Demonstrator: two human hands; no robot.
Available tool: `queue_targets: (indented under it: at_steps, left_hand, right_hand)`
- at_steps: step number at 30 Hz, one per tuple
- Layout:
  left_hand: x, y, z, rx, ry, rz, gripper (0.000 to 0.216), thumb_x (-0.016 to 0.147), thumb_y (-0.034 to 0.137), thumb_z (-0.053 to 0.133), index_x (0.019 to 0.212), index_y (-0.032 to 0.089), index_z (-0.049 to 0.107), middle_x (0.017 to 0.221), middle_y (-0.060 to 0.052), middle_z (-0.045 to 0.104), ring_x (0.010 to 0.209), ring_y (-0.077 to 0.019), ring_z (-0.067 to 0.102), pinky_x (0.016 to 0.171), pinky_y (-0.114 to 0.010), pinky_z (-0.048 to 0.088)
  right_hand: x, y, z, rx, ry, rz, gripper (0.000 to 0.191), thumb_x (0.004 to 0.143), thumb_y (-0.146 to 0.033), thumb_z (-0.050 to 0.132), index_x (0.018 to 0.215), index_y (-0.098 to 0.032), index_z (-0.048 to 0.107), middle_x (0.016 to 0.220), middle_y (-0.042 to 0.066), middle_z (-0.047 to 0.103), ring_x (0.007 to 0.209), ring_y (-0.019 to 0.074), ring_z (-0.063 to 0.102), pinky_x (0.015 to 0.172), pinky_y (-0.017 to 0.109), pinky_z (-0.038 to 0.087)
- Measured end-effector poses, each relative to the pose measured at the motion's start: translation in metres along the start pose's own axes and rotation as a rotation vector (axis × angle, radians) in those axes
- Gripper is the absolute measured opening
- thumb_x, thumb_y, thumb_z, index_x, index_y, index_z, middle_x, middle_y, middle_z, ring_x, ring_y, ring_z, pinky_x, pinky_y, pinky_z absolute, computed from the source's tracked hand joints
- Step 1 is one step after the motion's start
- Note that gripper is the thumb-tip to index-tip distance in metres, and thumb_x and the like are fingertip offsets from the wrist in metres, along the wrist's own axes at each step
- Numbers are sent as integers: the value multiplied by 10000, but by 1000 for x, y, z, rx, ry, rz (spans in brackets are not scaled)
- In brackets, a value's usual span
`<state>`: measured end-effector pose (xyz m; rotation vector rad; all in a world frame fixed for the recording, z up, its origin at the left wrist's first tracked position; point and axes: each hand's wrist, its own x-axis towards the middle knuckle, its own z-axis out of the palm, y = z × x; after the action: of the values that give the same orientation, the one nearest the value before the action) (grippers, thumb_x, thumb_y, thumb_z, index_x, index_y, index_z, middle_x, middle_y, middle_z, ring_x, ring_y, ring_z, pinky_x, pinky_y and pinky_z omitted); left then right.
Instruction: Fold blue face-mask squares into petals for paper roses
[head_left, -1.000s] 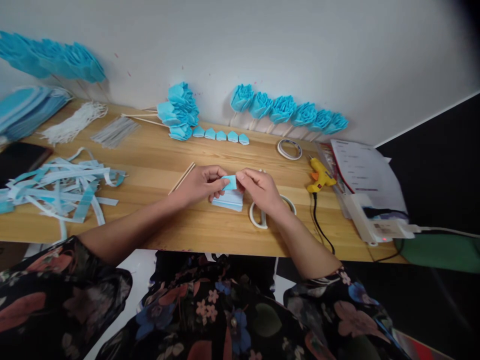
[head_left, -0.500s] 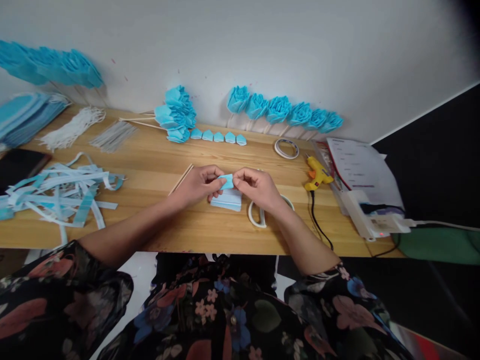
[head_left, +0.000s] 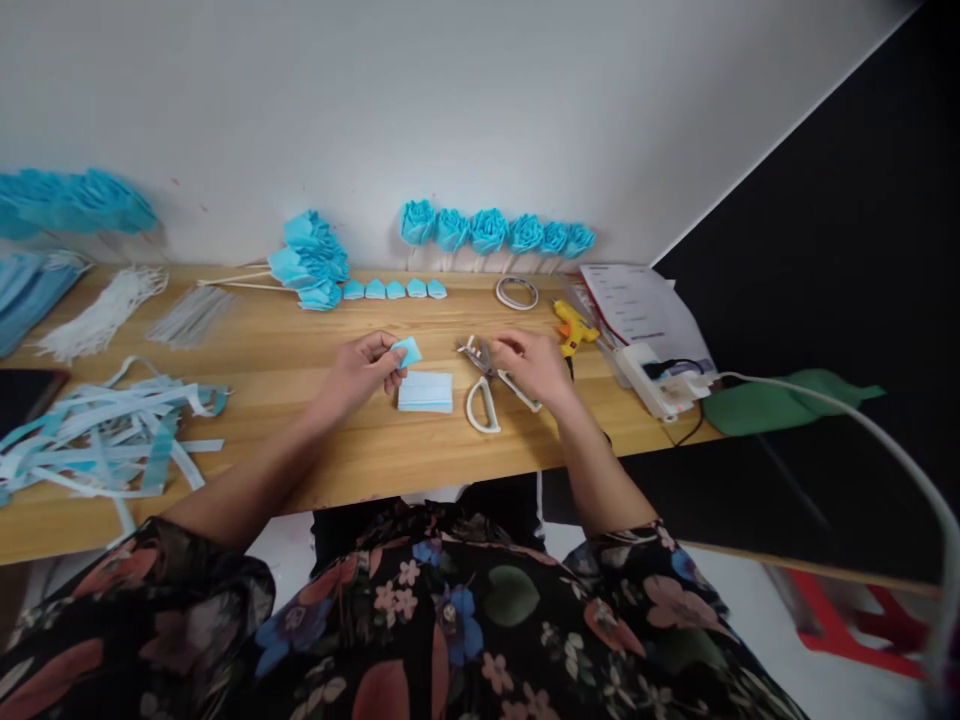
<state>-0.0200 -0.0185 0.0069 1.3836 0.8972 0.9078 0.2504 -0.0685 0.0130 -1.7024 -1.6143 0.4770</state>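
My left hand (head_left: 369,368) pinches a small blue fabric square (head_left: 409,352) between thumb and fingertips, just above the table. Below it lies a flat piece of pleated light-blue mask fabric (head_left: 425,393). My right hand (head_left: 531,365) hovers over the right handle of white-handled snips (head_left: 484,405), its fingers loosely bent with nothing visible in them. The snips lie with their short metal jaws spread, pointing away from me. Just beyond my right hand is a yellow glue gun (head_left: 576,326), its lower part partly hidden by that hand.
Folded blue pieces (head_left: 395,290) form a row at the back, beside blue fabric flowers (head_left: 311,262) on sticks. More flowers (head_left: 489,232) stand along the wall. A tape roll (head_left: 517,292), power strip (head_left: 652,385), cut strips (head_left: 112,435), white cords (head_left: 105,312) and wires (head_left: 193,315) surround the work area.
My right hand has let go of the blue square and moved right, past the snips toward the glue gun. My left hand keeps the square. The view has turned right.
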Motion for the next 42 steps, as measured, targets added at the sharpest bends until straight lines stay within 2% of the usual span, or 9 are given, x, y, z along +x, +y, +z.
queue_targets:
  at_steps: [3,9,13,22,35,40,42]
  left_hand:
    - [-2,3,0,6,5,0,254,794,365,726,759,151,592,581,6,636,452,-84,540,471,-212,446]
    - [-3,8,1,-2,10,-4,249,789,358,728,737,151,599,576,7,626,456,-79,535,463,-204,434]
    - [-2,7,3,-13,1,-32,252,771,360,738,736,154,596,571,13,627,441,-76,535,448,-197,438]
    - [0,4,1,6,-26,-73,280,762,388,747,735,154,595,558,13,630,425,-76,537,432,-187,434]
    - [-1,7,3,3,-54,-127,312,731,412,765,726,155,588,556,16,637,413,-81,548,427,-196,454]
    - [-1,6,2,-23,-57,-146,333,715,428,780,735,154,592,558,14,642,412,-83,547,424,-198,457]
    - [-1,4,2,-38,-63,-162,343,713,434,786,736,155,588,559,11,644,412,-84,548,424,-201,459]
  right_hand:
    - [-7,2,13,-107,-4,-5,191,885,-255,595,972,-215,760,1002,64,781,880,205,700,806,333,516]
    - [-3,3,22,-138,-19,28,205,900,-261,580,995,-229,759,999,59,785,899,211,706,817,332,507]
    - [10,3,21,-110,-3,48,240,910,-271,546,988,-203,763,977,72,785,867,207,698,780,321,497]
    - [25,8,33,77,-79,141,174,825,-304,616,821,-175,732,737,20,723,643,137,614,619,252,454]
    - [23,13,43,217,-71,148,141,876,-294,526,808,-196,601,710,5,697,627,132,644,628,248,489]
    - [21,10,43,301,-32,201,126,893,-288,500,828,-208,572,701,-10,670,590,127,623,565,237,471]
    - [16,3,41,292,27,147,157,908,-322,519,847,-208,608,700,-11,660,571,127,594,550,245,463]
